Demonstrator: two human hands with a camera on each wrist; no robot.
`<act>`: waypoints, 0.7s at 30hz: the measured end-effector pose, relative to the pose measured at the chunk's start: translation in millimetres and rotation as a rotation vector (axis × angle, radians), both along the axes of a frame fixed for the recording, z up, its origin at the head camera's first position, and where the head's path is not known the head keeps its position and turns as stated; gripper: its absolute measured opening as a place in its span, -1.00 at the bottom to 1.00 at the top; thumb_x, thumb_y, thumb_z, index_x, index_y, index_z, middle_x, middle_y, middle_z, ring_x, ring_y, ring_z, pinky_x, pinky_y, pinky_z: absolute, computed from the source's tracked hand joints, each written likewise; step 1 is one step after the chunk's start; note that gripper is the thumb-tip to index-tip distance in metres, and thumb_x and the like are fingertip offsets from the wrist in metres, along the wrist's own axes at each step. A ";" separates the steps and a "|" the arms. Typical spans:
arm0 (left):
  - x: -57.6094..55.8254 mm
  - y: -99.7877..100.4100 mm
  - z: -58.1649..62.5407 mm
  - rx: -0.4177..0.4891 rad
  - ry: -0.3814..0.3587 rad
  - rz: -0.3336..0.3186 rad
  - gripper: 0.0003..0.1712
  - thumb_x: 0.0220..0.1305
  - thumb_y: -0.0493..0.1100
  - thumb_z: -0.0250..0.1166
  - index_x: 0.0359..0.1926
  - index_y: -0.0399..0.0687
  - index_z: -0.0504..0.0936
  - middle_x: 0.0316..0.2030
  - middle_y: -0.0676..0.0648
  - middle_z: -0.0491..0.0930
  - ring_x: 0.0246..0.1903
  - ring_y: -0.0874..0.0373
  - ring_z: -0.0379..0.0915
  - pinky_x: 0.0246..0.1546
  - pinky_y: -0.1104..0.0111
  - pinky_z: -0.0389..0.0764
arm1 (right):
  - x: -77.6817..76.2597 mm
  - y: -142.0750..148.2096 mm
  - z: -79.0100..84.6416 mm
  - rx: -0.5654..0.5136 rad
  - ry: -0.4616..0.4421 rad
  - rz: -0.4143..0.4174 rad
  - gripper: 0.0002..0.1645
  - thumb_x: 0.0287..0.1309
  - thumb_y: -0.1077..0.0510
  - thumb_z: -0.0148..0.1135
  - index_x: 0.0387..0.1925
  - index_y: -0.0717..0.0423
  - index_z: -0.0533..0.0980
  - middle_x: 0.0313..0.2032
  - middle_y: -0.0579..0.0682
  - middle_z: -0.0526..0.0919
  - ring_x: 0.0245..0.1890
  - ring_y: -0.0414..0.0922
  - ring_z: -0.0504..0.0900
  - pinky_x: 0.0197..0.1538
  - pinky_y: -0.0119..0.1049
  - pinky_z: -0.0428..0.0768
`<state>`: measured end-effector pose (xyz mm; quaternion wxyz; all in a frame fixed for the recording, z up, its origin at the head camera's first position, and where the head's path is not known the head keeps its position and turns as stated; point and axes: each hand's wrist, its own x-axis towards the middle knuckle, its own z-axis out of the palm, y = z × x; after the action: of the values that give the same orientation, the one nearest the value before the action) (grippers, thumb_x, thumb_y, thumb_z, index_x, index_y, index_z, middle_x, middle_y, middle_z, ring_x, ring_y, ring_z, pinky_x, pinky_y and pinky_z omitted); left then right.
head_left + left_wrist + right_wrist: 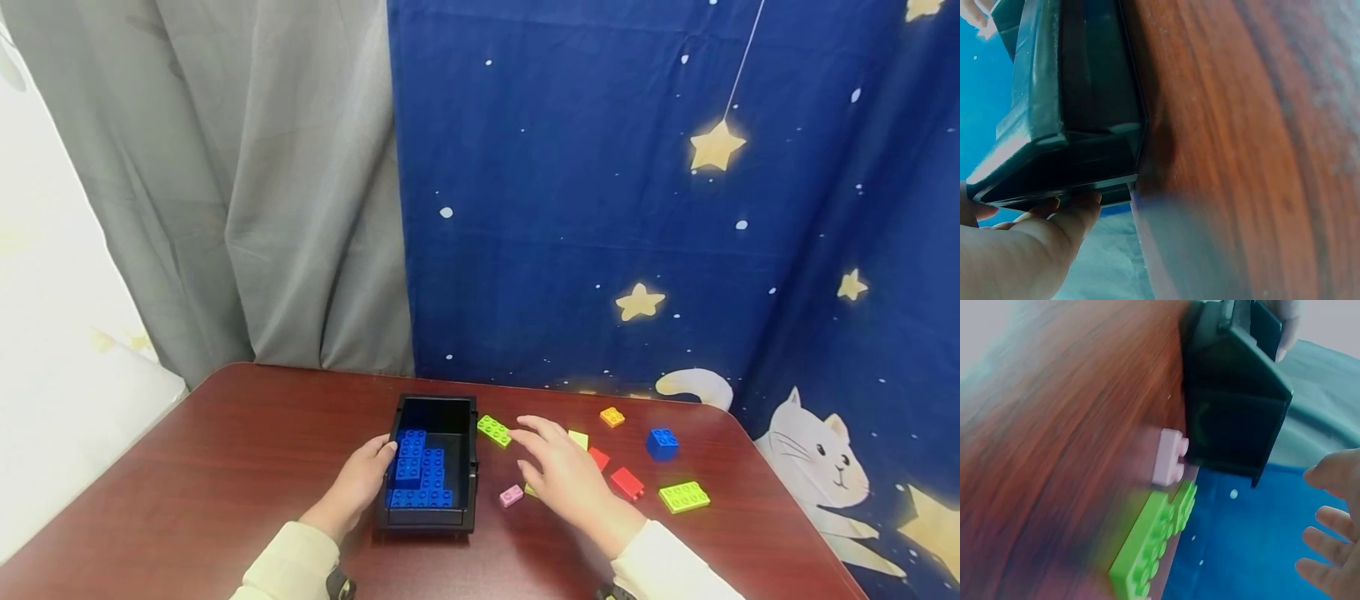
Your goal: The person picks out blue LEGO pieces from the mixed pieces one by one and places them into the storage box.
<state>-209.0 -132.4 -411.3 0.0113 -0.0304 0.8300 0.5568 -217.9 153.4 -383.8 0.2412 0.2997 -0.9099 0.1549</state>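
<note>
A black bin [430, 521] stands on the table with several blue building blocks [422, 497] inside. My left hand [358, 485] grips the bin's left side, its thumb at the rim; in the left wrist view that hand [1035, 253] is against the bin's wall. Over the loose blocks right of the bin hovers my right hand [564, 475], fingers spread and slightly bent, holding nothing visible. Near its fingertips lies a lime green block [494, 431], and a pink block [512, 496] sits below. Another green block in the right wrist view [1141, 550] is mostly hidden by the hand in the head view.
Farther right lie red blocks [627, 483], a blue block [662, 444], a small orange block [612, 417] and a larger lime block [684, 497]. A pale yellow block [578, 438] shows behind the right hand. Curtains [525, 250] hang along the table's [262, 467] back edge.
</note>
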 end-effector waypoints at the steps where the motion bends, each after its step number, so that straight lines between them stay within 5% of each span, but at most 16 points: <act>1: 0.0 -0.1 -0.2 -0.001 -0.003 0.001 -0.38 0.53 -0.08 -0.16 0.37 -0.48 0.12 0.35 -0.50 0.12 0.35 -0.42 0.00 0.28 -0.21 0.15 | -0.4 3.0 -1.0 -0.005 -0.006 -0.007 -0.48 -0.05 0.18 0.47 0.03 0.01 0.60 0.12 0.01 0.56 0.13 -0.02 0.54 0.06 -0.10 0.60; 14: -0.2 -0.9 -1.6 -0.003 0.000 0.009 -0.40 0.53 -0.08 -0.16 0.36 -0.48 0.15 0.33 -0.49 0.16 0.34 -0.41 0.03 0.28 -0.19 0.17 | -10.9 46.3 -11.0 -0.015 0.056 -0.126 -0.47 -0.14 0.26 0.49 -0.01 0.09 0.62 0.09 0.09 0.57 0.06 0.06 0.58 -0.13 -0.09 0.67; 21: -1.0 -0.3 -1.1 0.001 0.004 0.007 -0.39 0.53 -0.09 -0.16 0.36 -0.49 0.14 0.34 -0.50 0.14 0.34 -0.41 0.01 0.28 -0.20 0.16 | -17.2 68.1 -13.8 -0.023 0.005 -0.223 -0.43 -0.17 0.27 0.52 0.00 0.14 0.60 0.09 0.16 0.57 0.08 0.15 0.56 -0.04 0.03 0.63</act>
<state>-210.0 -132.7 -412.5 0.0080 -0.0323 0.8296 0.5574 -235.1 221.5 -397.6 0.2627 0.1941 -0.9352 0.1366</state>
